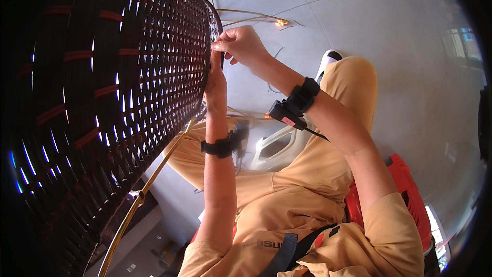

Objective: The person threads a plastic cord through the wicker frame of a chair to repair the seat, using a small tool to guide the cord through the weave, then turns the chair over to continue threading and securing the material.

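A large dark woven panel (118, 92) with reddish strands fills the left side, its thick edge curving down the middle. My left hand (216, 82) is upright against that edge, fingers partly hidden, seemingly gripping it. My right hand (239, 43) is closed in a pinch at the same edge, its fingertips touching near my left fingers; whatever is between them is too small to make out. Black straps with small devices sit on both my forearms. A thin gold-coloured pole (139, 200) runs along the panel's lower edge.
Below my hands are my legs in tan trousers and a white plastic object with a handle (261, 149). A red seat (410, 190) is under me. Thin gold rods with orange ends (281, 22) and loose strips lie on the grey floor (389, 25).
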Motion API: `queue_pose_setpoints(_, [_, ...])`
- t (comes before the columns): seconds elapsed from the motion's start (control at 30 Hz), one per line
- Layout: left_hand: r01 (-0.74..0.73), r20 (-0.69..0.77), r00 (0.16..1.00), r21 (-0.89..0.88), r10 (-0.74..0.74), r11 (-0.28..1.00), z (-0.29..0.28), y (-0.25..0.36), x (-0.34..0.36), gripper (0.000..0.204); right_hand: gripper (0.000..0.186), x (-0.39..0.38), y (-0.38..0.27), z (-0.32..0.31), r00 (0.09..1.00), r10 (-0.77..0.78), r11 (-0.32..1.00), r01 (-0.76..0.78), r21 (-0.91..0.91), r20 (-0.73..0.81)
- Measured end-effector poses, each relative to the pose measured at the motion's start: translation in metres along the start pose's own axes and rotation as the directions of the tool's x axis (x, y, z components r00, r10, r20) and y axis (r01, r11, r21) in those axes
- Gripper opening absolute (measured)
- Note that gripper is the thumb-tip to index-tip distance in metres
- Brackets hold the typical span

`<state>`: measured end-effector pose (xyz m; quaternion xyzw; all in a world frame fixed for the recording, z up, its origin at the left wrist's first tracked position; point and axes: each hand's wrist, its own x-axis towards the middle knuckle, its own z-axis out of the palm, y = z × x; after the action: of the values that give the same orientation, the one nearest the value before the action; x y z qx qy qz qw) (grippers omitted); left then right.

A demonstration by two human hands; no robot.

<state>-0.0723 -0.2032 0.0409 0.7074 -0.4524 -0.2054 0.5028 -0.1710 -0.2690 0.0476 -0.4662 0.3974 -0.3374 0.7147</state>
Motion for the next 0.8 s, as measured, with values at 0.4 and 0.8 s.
queue_pose_setpoints(0.4, [-0.316, 0.187, 0.947, 0.697, 0.263, 0.644, -0.025, -0.008, -0.052, 0.06, 0.01, -0.007, 0.004, -0.001, 0.95, -0.275, 0.95, 0.292, -0.11, 0.15])
queue_pose_setpoints(0.8, [-0.289, 0.219, 0.957, 0.696, 0.19, 0.657, -0.028, 0.004, -0.065, 0.066, 0.012, 0.009, 0.007, -0.011, 0.879, -0.392, 0.88, 0.444, -0.167, 0.272])
